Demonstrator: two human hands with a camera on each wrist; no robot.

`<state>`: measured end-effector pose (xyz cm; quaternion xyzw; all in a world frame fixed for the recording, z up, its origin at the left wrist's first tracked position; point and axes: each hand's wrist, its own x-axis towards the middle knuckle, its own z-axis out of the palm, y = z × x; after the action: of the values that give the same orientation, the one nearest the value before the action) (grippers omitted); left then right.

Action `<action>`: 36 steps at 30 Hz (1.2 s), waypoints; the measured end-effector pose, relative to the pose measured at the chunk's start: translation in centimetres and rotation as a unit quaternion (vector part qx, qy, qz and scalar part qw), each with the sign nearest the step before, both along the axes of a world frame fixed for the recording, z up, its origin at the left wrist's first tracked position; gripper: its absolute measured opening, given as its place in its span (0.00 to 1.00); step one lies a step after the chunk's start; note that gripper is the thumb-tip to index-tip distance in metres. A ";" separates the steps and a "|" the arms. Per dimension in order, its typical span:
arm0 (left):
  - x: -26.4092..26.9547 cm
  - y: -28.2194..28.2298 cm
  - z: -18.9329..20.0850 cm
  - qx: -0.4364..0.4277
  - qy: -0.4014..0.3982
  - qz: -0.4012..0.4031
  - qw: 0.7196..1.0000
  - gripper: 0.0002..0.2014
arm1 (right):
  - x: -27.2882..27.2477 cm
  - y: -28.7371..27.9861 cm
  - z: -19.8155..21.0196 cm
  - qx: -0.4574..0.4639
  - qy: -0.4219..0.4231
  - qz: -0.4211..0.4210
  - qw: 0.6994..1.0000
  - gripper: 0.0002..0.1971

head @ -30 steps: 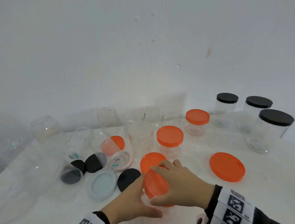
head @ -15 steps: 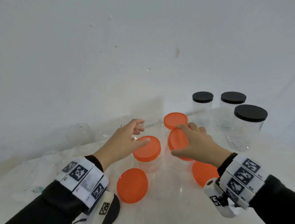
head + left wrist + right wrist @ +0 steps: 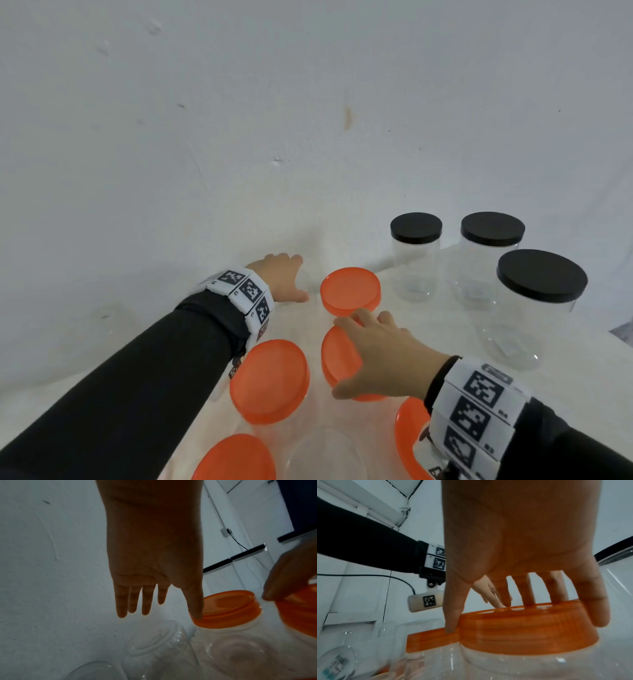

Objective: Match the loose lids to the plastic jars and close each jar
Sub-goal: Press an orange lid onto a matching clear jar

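Moved: since half a second ago the left hand (image 3: 279, 275) has reached past the orange lids toward the wall.
Head view: right hand (image 3: 383, 356) grips an orange lid (image 3: 337, 356) on its clear jar; three black-lidded jars (image 3: 416, 260) stand on the worktop (image 3: 582, 383).
Left wrist view: fingers (image 3: 133, 601) straight, apart, above an open clear jar (image 3: 157, 642).
Right wrist view: fingers (image 3: 592, 601) clamped round the ribbed orange rim.

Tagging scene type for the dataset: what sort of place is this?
Probably a bare indoor room set up for recording, not a kitchen: a white table against a plain scuffed white wall, holding only empty clear jars with black lids or orange lids.
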<state>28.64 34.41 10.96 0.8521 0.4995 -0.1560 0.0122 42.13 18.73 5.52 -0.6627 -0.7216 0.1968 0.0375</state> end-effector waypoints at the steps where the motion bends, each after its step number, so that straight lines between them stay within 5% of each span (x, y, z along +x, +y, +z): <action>1: 0.4 0.7 -0.4 -0.005 0.025 0.006 1.000 0.40 | 0.0 0.1 -0.1 -0.003 -0.001 0.008 1.000 0.46; 15: 0.6 3.6 -2.5 -0.034 0.057 0.073 0.995 0.49 | 0.2 0.8 -1.1 -0.029 -0.002 0.033 0.999 0.48; 23: -3.0 0.8 4.0 0.097 -0.120 0.045 0.987 0.50 | 0.1 0.3 -1.0 -0.043 0.011 0.005 0.999 0.51; 30: -9.2 -7.4 7.8 0.126 -0.436 0.091 0.886 0.48 | -1.0 0.0 -0.5 0.001 0.028 -0.059 0.998 0.49; 36: -15.8 -14.7 5.2 -0.021 -0.603 0.166 0.780 0.33 | 0.5 -1.8 -0.7 -0.004 0.062 -0.177 0.982 0.61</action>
<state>12.86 19.68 16.19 0.6756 0.5203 0.3838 0.3542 42.68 16.88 4.83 -0.7664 -0.5886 0.2305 0.1142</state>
